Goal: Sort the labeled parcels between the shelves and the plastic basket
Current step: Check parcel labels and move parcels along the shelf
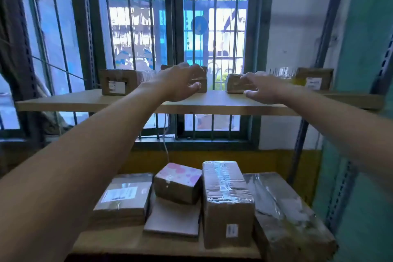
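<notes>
Sitting close to the front edge of the upper shelf, two small brown parcels stand apart with a narrow gap between them. The left hand grips the left parcel, fingers curled over its top and thumb against its near face. The right hand touches the right parcel, fingers spread along its top and thumb down by the shelf edge; whether it has hold cannot be told. A labeled box stands further left, another box at the right end, with bare board along the front. Below, the lower shelf is crowded to its near edge: a flat parcel, a pink-patterned box, a tall taped box.
</notes>
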Demonstrator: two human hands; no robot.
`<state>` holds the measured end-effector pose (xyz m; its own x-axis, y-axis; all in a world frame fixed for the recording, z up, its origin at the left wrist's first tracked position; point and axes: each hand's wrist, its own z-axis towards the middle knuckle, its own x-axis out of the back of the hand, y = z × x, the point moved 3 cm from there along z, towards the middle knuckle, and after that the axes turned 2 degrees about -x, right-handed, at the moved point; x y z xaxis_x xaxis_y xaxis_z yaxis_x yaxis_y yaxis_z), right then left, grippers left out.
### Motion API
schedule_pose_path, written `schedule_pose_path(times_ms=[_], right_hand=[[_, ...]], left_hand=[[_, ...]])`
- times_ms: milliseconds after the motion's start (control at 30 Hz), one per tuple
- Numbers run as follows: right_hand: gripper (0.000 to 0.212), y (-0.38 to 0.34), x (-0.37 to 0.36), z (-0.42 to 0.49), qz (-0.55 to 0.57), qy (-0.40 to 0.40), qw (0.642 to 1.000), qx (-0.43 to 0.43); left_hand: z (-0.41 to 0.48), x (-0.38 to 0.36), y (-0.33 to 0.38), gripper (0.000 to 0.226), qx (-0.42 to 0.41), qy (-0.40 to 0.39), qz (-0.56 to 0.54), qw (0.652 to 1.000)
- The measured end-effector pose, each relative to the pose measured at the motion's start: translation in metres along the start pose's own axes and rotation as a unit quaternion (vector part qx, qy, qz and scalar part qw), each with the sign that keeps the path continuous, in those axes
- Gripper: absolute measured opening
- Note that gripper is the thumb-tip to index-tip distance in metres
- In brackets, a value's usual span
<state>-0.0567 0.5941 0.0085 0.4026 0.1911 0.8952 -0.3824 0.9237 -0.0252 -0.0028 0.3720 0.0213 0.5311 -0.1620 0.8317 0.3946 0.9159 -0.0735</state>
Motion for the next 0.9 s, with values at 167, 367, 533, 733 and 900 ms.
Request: schedule_pose_path(times_ms=[167, 367, 533, 733, 900], right_hand=[[0.054, 0.024, -0.020, 0.064, 0.019, -0.003, 1.000, -0.024], [0.054, 0.046, -0.039, 0.143, -0.009, 0.015, 0.997, -0.074], [0.058, 0.058, -0.051, 0.191, -0.067, 0.035, 0.994, -0.085], [0.062, 0.070, -0.067, 0.213, -0.119, -0.027, 0.984, -0.130], [0.044, 0.085, -0.076, 0.207, -0.045, 0.038, 0.989, -0.139]], left_hand=[[0.065, -0.038, -0.020, 0.044, -0.049, 0.015, -0.038, 0.998], [0.127, -0.073, -0.064, 0.045, -0.100, -0.001, -0.015, 0.995], [0.178, -0.098, -0.101, 0.049, -0.102, -0.026, -0.045, 0.993], [0.210, -0.124, -0.104, 0.058, -0.136, -0.026, -0.122, 0.983], [0.207, -0.149, -0.105, 0.058, -0.127, -0.005, -0.198, 0.972]])
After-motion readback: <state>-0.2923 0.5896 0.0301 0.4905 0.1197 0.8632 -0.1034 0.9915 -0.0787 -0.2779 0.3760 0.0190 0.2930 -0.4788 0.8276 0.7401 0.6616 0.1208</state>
